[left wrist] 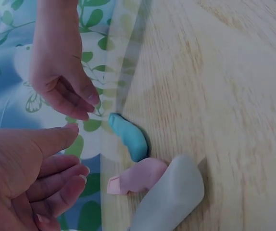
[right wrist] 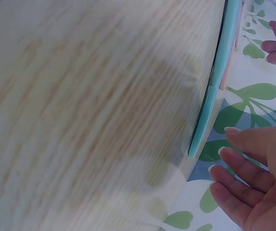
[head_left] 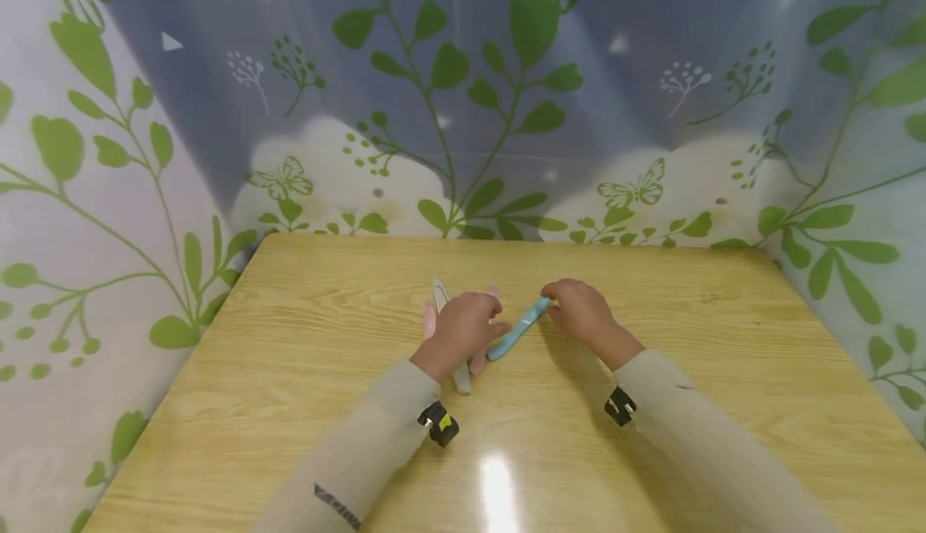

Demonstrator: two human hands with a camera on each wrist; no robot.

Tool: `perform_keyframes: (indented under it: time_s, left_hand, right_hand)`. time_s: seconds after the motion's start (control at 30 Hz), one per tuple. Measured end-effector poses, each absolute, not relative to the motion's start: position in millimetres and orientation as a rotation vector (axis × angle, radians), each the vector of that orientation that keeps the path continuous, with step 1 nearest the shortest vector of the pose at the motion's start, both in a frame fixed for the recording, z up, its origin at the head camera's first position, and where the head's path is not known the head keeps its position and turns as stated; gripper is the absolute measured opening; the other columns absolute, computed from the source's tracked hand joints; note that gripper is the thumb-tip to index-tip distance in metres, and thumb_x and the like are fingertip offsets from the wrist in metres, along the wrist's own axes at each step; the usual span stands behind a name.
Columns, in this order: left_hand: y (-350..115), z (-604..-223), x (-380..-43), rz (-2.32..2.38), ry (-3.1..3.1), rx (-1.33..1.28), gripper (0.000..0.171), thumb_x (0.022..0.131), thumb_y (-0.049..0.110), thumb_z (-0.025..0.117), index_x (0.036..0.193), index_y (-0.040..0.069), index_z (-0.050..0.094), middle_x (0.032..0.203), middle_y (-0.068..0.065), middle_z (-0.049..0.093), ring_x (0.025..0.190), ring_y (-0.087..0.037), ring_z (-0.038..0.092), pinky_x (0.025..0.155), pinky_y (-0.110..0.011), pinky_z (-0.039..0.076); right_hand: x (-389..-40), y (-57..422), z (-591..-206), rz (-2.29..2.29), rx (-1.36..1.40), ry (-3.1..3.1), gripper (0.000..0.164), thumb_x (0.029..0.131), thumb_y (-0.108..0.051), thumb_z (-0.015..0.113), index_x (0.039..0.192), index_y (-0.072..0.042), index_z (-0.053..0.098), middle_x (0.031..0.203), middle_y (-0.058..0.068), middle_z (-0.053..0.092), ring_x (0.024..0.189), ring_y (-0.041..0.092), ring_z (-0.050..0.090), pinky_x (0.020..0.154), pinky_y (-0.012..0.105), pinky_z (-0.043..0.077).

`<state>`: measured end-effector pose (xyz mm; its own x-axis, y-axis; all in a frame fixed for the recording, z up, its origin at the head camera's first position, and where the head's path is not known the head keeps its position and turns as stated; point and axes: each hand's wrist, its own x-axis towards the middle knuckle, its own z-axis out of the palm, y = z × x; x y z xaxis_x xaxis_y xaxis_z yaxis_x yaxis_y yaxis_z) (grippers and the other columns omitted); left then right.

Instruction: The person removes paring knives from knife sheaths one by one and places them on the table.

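A slim teal tool [head_left: 517, 330] with a seam partway along it lies slantwise on the table between my hands; its exact kind is unclear. My right hand [head_left: 583, 313] is at its far end, and in the right wrist view the loosely bent fingers [right wrist: 241, 168] stand apart from it. Over a longer grey tool [head_left: 461, 379] and pink tools [head_left: 430, 320] hovers my left hand [head_left: 463, 328], hiding their middles. From the left wrist, the teal, pink and grey pieces lie side by side, and that hand's relaxed fingers hold nothing.
The wooden table [head_left: 325, 420] carries the tools near its middle. Behind it and at both sides hangs a curtain [head_left: 470, 155] printed with leaves and butterflies. Small black devices [head_left: 438, 424] are strapped at both sleeves.
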<state>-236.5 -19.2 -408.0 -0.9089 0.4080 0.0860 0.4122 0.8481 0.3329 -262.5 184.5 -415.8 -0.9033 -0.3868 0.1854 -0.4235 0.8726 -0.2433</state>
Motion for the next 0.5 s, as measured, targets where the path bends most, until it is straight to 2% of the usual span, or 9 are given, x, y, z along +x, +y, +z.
perform_keyframes:
  time_s: [0.17, 0.5]
  left_hand:
    - [-12, -407, -234, -0.509, -3.041, -0.658, 0.031, 0.088, 0.037, 0.067, 0.103, 0.01, 0.071, 0.095, -0.003, 0.071, 0.08, -0.015, 0.063, 0.066, -0.03, 0.053]
    - [-6, -416, -236, -0.465, -3.062, -0.611, 0.031, 0.087, 0.037, 0.068, 0.103, 0.011, 0.072, 0.098, -0.003, 0.073, 0.085, -0.018, 0.066, 0.068, -0.033, 0.055]
  right_hand:
    - [-263, 185, -416, 0.399, 0.635, -2.943, 0.022, 0.082, -0.003, 0.072, 0.104, 0.001, 0.068, 0.1, 0.019, 0.069, 0.092, 0.034, 0.063, 0.076, 0.047, 0.054]
    - [-270, 179, -421, 0.347, 0.685, -2.958, 0.023, 0.082, 0.001, 0.069, 0.105, 0.0, 0.069, 0.103, 0.02, 0.069, 0.096, 0.035, 0.062, 0.078, 0.046, 0.054]
